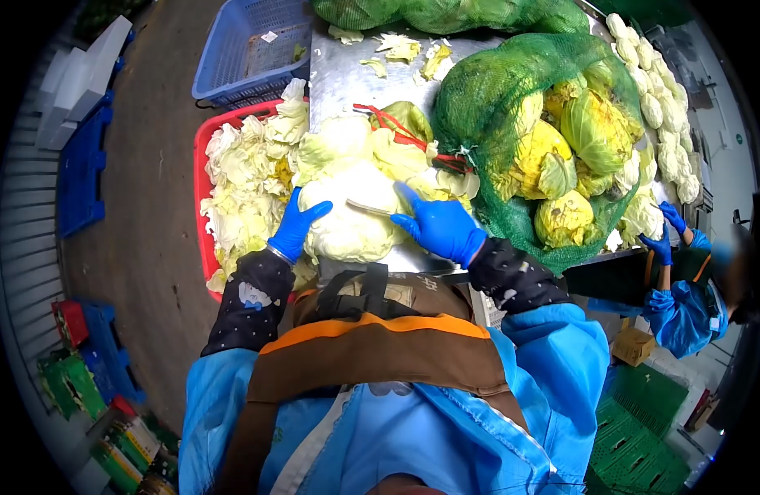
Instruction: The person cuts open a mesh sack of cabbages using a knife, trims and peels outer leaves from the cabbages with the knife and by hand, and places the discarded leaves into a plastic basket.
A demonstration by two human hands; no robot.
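A pale cabbage (347,235) lies in front of me at the metal table's near edge, among loose leaves. At its left side is my left hand (294,227), in a blue glove, with the thumb over the cabbage and the fingers against its side. My right hand (446,227), also blue-gloved, is closed on a small knife (368,207). The blade points left across the top of the cabbage; whether it touches is unclear. The knife's handle is hidden in the glove. Just beyond lie more pale leaves (330,153) and a red cord (396,128).
A red crate (205,177) full of leaves stands left, with a blue crate (219,70) behind it. On the right, an open green net sack (479,91) holds yellowed cabbages. Trimmed cabbages (668,107) line the far right, where a co-worker's gloved hands (662,246) handle one.
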